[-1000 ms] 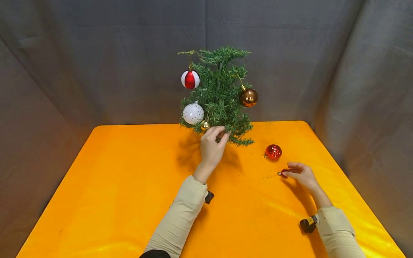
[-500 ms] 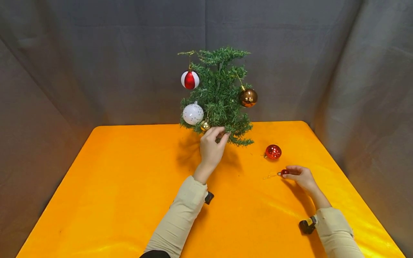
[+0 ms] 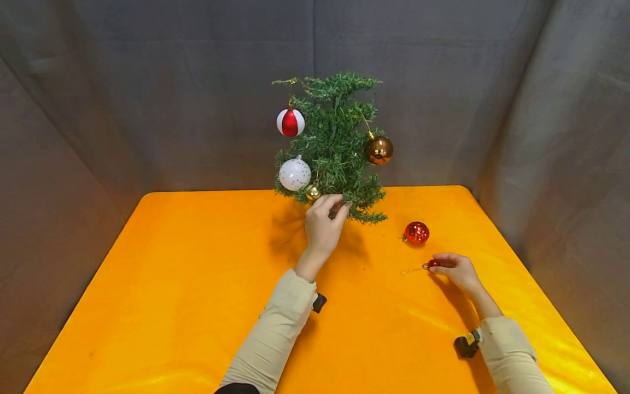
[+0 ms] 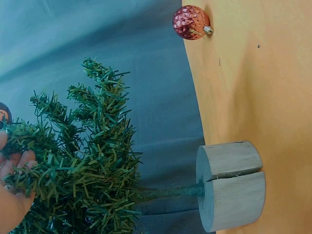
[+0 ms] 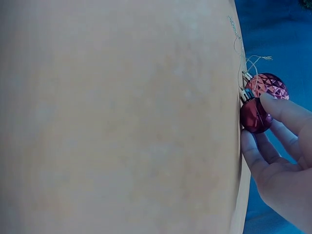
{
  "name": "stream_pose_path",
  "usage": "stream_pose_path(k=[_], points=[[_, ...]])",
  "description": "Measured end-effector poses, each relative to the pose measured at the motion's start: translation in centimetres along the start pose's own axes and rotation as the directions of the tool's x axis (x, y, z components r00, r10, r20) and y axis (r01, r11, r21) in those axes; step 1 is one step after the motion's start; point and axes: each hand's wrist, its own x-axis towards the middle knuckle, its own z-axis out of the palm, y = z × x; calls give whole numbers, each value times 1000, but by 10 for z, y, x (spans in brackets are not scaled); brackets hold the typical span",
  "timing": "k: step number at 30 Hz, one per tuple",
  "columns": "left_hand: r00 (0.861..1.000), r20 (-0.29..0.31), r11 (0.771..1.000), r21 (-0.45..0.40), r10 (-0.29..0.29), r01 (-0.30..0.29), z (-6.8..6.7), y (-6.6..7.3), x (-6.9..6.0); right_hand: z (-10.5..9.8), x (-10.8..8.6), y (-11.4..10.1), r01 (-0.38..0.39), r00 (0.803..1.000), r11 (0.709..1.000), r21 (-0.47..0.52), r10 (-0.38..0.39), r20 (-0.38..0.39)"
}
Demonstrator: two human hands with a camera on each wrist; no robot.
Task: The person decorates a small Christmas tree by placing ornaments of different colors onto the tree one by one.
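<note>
A small green Christmas tree [image 3: 339, 145] stands at the back middle of the table. My left hand [image 3: 325, 227] holds a low front branch [image 4: 36, 168] of it, fingers curled among the needles; part of the grip is hidden. On the right, my right hand [image 3: 460, 272] pinches a small dark red bauble [image 3: 433, 265] between thumb and fingers, low over the tabletop. The bauble's gold hanging loop [image 3: 412, 271] trails to the left. Just behind it lies a larger, faceted red bauble [image 3: 416, 233], which my right hand does not touch.
Baubles hang on the tree: a red-and-white one [image 3: 290, 122], a white speckled one [image 3: 295, 174], a small gold one [image 3: 313, 192] and a brown one [image 3: 378, 150]. The tree has a round wooden base [image 4: 231, 185]. Grey curtains [image 3: 197, 98] surround the orange table [image 3: 197, 301].
My right hand has shifted slightly left, and its fingers have come down closer around the small red bauble. The left hand stays at the same branch.
</note>
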Motion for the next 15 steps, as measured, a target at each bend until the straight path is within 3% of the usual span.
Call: stream_pose_path(k=[6, 15], points=[[1000, -3, 1000, 6, 1, -1, 0, 0, 0, 1, 0, -2, -28, 999, 998, -62, 27, -19], [1000, -6, 1000, 4, -2, 2, 1, -1, -1, 5, 0, -5, -11, 999, 998, -66, 9, -37]])
